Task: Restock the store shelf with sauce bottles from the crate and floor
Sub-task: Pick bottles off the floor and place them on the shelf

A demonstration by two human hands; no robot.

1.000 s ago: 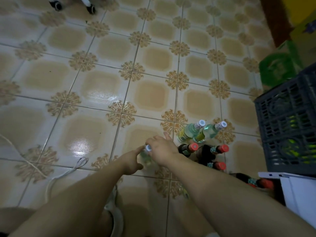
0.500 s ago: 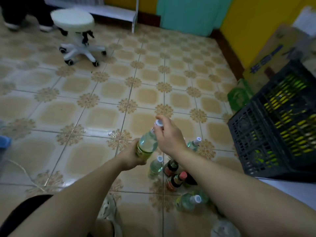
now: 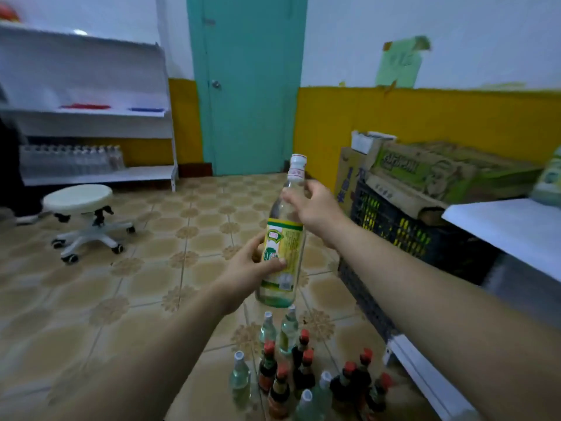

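A clear glass bottle point(image 3: 287, 238) with a yellow-green label and a white cap is held upright in front of me, above the floor. My left hand point(image 3: 252, 268) grips its labelled body. My right hand point(image 3: 315, 208) holds its neck just under the cap. Below, on the tiled floor, stand several bottles point(image 3: 300, 369): clear ones with white caps and dark ones with red caps. A dark plastic crate point(image 3: 394, 229) with yellow-green contents stands to the right. The white shelf point(image 3: 498, 226) edge is at the far right.
A white stool on castors point(image 3: 82, 220) stands on the floor at the left. Behind it is a white rack point(image 3: 91, 117) with a pack of clear bottles. A teal door point(image 3: 249, 86) is straight ahead. Cardboard boxes point(image 3: 425, 174) lie on top of the crate.
Both hands have lifted the clear bottle from the floor cluster to chest height. My view has swung up from the floor to the room.
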